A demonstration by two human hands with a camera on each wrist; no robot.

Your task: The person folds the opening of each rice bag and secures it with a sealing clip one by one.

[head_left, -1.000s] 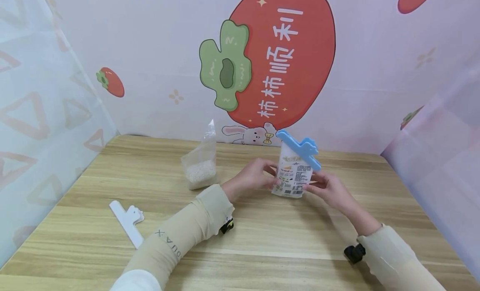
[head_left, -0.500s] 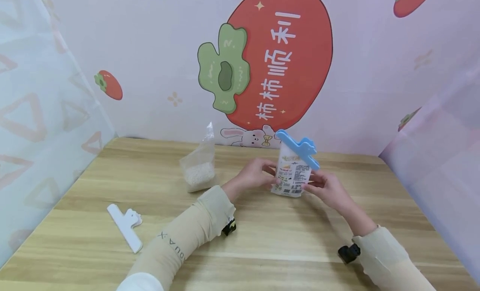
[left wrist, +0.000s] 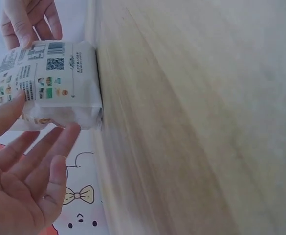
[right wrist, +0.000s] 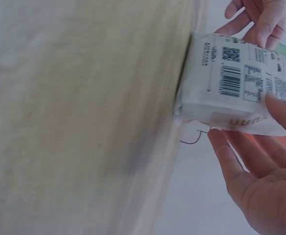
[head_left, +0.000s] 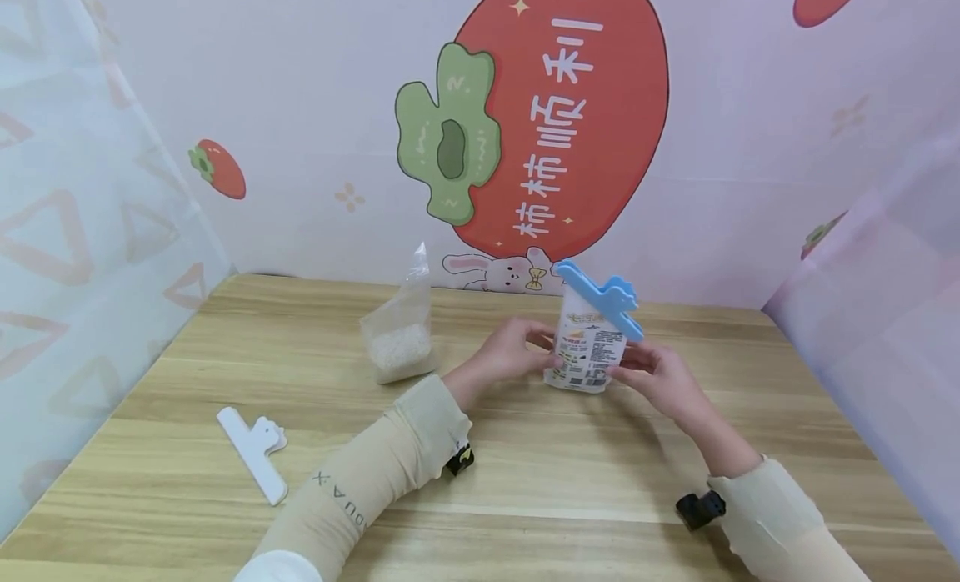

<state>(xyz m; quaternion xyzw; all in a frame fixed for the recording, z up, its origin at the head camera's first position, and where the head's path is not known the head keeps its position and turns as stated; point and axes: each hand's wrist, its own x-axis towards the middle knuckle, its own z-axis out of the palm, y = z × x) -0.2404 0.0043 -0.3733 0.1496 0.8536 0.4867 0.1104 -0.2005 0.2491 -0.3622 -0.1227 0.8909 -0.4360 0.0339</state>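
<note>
A white printed food bag (head_left: 587, 348) stands upright on the wooden table (head_left: 540, 499), right of the middle in the head view. Across its top, on a slant, sits a blue bag clip (head_left: 600, 298). My left hand (head_left: 513, 348) holds the bag's left side, its thumb on the printed face and fingers behind. On the opposite side my right hand (head_left: 663, 382) holds it the same way, thumb near the barcode. Both wrist views show the bag (left wrist: 59, 73) between the two hands, its bottom end at the tabletop.
Left of the hands stands a clear plastic bag (head_left: 401, 348) with white grains in its lower part, its top unclipped. A white bag clip (head_left: 253, 455) lies at the left, near my left sleeve (head_left: 367, 465). A printed backdrop (head_left: 315, 107) closes off the table's back.
</note>
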